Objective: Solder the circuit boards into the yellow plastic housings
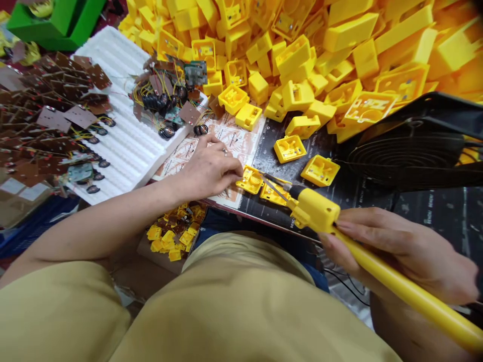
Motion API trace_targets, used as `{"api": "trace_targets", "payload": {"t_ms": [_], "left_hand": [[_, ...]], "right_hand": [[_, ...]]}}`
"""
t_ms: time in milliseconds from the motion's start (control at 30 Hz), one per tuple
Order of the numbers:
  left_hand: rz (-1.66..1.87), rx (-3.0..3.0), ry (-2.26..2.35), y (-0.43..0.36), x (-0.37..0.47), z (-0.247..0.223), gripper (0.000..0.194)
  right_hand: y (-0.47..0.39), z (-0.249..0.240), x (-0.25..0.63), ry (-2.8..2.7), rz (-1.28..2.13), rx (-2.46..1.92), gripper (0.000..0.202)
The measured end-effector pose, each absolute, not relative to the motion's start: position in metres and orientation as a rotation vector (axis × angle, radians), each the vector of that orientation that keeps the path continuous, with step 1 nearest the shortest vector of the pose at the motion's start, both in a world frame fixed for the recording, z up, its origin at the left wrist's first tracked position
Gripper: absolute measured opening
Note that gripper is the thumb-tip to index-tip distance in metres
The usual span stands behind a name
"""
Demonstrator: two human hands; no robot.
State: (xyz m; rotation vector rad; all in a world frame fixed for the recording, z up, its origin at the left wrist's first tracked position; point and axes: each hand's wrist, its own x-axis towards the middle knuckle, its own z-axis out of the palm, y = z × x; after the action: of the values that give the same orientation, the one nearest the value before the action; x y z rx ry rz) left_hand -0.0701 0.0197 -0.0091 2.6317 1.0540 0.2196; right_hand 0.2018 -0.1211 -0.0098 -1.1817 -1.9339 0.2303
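My right hand (pixel 392 246) is wrapped around a yellow soldering iron (pixel 317 208). Its thin metal tip points left, over two small open yellow plastic cases lying side by side. At the left edge of the nearer-left yellow case (pixel 249 180) is my left hand (pixel 211 168), fingers curled and thumb and forefinger closed on the rim. A ring shows on one finger. The second yellow case (pixel 275 192) lies partly under the iron's tip. Metal contacts are visible inside the cases. What the left fingertips cover is hidden.
Loose yellow cases (pixel 298 95) are heaped along the back. A black fan (pixel 411 146) stands at right. Brown circuit boards with wires and small round speakers (pixel 162 100) lie on white foam (pixel 124 115) at left. Below the table edge, a box holds yellow parts (pixel 175 236).
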Motion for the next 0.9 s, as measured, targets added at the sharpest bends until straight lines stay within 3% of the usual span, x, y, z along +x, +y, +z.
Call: {"api": "trace_targets", "payload": {"t_ms": [167,333,567,900], "left_hand": [[0.034,2.575,1.099,0.018,-0.061,0.000,0.014],[-0.162,2.453,1.167,0.019,-0.053,0.010,0.011],[-0.204,2.455,1.185,0.025,-0.048,0.012,0.009],[-0.189,2.350,1.190,0.029,-0.040,0.011,0.003]], "right_hand": [[-0.118,-0.006,0.203,-2.060,0.111,-1.145,0.021],[-0.119,-0.006,0.204,-2.031,0.285,-1.089,0.021],[-0.109,-0.011,0.197,-2.100,0.151,-0.921,0.032],[-0.109,0.025,0.185,-2.240,0.273,-1.107,0.012]]}}
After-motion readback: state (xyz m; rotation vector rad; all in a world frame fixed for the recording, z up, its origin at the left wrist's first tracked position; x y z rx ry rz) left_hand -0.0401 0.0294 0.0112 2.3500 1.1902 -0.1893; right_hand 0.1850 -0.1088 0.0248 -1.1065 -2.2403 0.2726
